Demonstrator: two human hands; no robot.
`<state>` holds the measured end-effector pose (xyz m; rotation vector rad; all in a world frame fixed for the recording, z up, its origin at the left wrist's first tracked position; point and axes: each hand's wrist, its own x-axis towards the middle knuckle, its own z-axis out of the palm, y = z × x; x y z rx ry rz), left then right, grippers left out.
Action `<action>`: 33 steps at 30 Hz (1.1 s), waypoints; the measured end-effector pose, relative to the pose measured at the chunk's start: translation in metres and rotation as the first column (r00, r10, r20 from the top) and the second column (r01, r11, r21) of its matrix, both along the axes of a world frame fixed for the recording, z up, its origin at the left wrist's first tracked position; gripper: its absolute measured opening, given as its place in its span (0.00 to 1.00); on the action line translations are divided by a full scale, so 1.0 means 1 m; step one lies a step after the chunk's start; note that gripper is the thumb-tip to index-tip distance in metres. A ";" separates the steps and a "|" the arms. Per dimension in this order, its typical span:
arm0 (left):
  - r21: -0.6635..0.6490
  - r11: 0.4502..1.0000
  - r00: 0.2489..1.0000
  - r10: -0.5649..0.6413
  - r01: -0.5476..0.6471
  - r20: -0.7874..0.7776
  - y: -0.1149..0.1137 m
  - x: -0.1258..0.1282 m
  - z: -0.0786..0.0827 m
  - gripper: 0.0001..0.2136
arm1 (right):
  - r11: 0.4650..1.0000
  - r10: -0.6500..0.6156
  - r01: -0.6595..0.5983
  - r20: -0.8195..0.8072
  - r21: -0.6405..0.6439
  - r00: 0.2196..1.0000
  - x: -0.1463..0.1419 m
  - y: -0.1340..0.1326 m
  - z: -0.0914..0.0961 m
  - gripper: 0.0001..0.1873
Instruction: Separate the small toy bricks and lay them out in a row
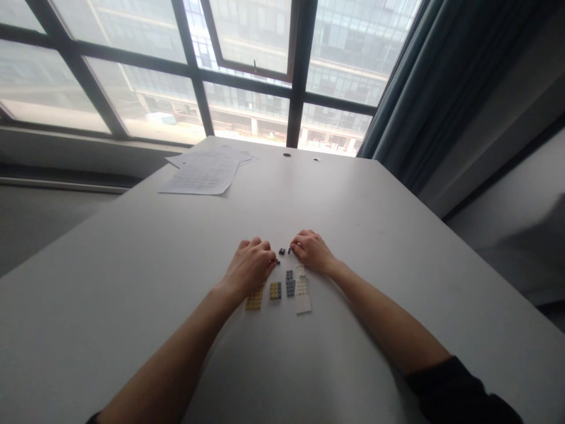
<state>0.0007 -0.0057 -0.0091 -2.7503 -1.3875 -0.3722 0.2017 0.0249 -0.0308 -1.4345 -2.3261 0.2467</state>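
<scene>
Head view, the only feed I have. I see two bare hands low over a white, smooth tabletop [353, 218], working small plastic building pieces. My read: fingertip handling of the tiny dark ones. To do that well, I'd pinch each piece by its sides, leave the studs uncovered, and move slowly, since pieces this small could skid or flip on a slick surface. I'd also lift the left wrist a bit; it overhangs the tan studded plastic plate [254, 301] and could drag it.

Left hand [251, 262]: fingers curled down and close together, tips at a small dark plastic piece [278, 262]. Touching, or nearly; I can't tell whether it's pinched.

Right hand [311, 250]: fingers bent, tips by a thin dark plastic piece [289, 251]. Thumb is hidden, so I can't confirm a grip here either.

Between the hands sits a small black plastic block [281, 251], apart from both. Nearer the wearer: a yellow-and-grey studded brick [275, 290], just right of the tan plate; then a blue-grey studded plastic strip [290, 287], beside white studded plastic pieces [301, 287], with a flat white plastic tile [303, 304] at their near end. Printed white paper sheets [203, 174] lie well apart, far left.
</scene>
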 end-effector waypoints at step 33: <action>0.021 1.000 0.999 -0.005 0.006 -0.034 -0.001 0.002 0.001 0.09 | 0.985 0.172 -0.174 -0.181 0.004 0.968 0.010 -0.001 -0.002 0.08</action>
